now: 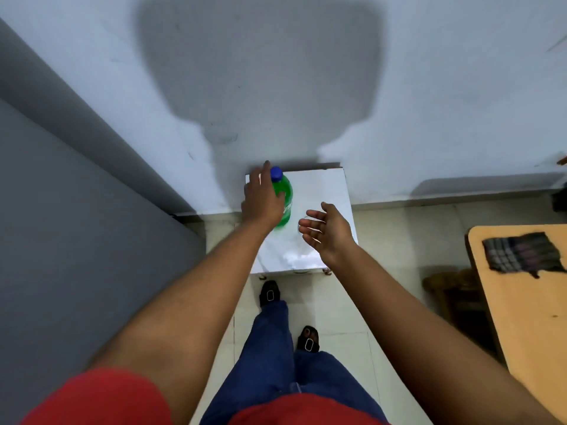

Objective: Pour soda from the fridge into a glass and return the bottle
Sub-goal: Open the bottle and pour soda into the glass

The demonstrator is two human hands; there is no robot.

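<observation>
Red shirt [101, 397] and blue trousers [276, 348] at the bottom edge, black sandals [270, 294] on pale floor tiles below. Both bare forearms stretched forward over a small white table [325, 191] against the wall.

Left hand [260, 200] laid against the side of the green bottle [283, 197], fingers spread and reaching up past the shoulder; whether closed around it or only touching, cannot tell from this angle. Right hand [328, 230] released, palm turned inward, fingers loose, holding nothing, hovering just beside a clear glass [302, 225] that barely shows behind the fingertips. Contents of the glass impossible to judge: too transparent, mostly hidden.

Bottle upright on the table's left half, blue cap [276, 173] on. Fridge, probably the grey panel [76, 194] at left, shut or out of reach here.

Judged progress: bottle out of the fridge and set on the table beside the glass. With the cap on, either pouring not begun or already over and the bottle about to go back; no telling which. At the least, return to the fridge left to do.

White lettering on the bottle's green label, blurred, unreadable; no brand to be named with certainty. Farther right, wooden desk [521, 302] with a checked cloth [521, 251]. No other writing anywhere.
</observation>
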